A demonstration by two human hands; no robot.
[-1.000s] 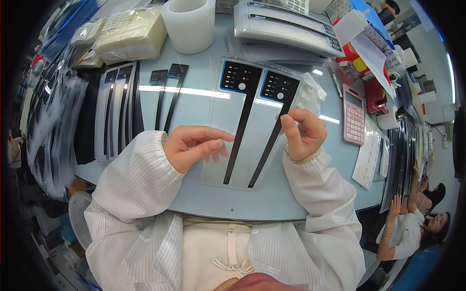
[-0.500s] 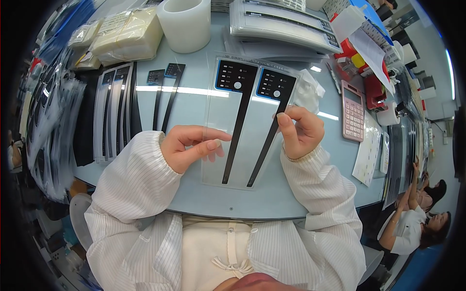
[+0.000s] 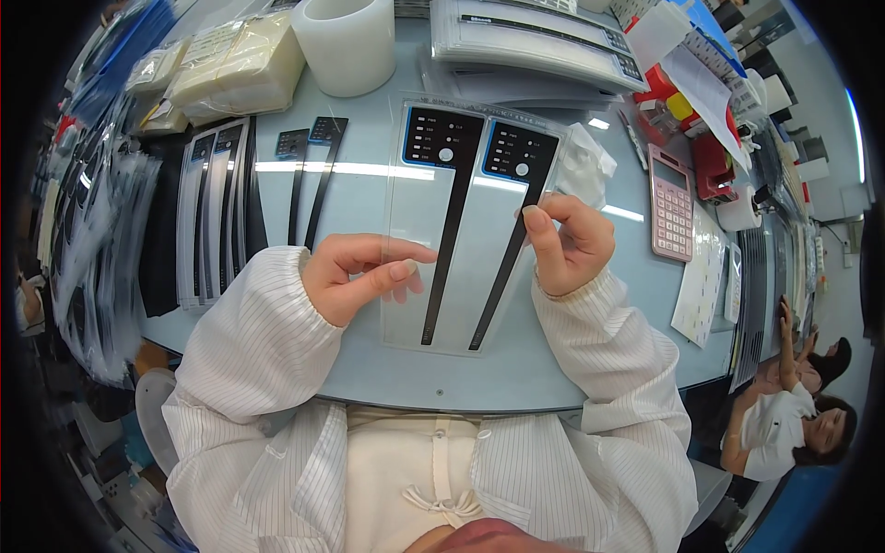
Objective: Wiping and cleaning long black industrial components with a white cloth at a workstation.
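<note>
A clear plastic sheet (image 3: 406, 318) bearing two black L-shaped panel overlays (image 3: 444, 136) is held up above the table in front of me. Each overlay has a wide head with a blue border, small markings and a pale round spot, and tapers into a long narrow strip. My left hand (image 3: 355, 272) grips the sheet's left edge, its thumb and index finger on the near face and other fingertips showing faintly through the plastic. At the right edge, my right hand (image 3: 570, 241) pinches the sheet between thumb and curled fingers, beside the right-hand overlay.
Two loose overlay strips (image 3: 323, 170) lie to the left, beside a stack of overlay sheets (image 3: 210, 212). Behind stand a white film roll (image 3: 346, 51), wrapped packs (image 3: 235, 69) and a sheet pile (image 3: 535, 46). Crumpled film (image 3: 585, 166) and a pink calculator (image 3: 671, 203) are right.
</note>
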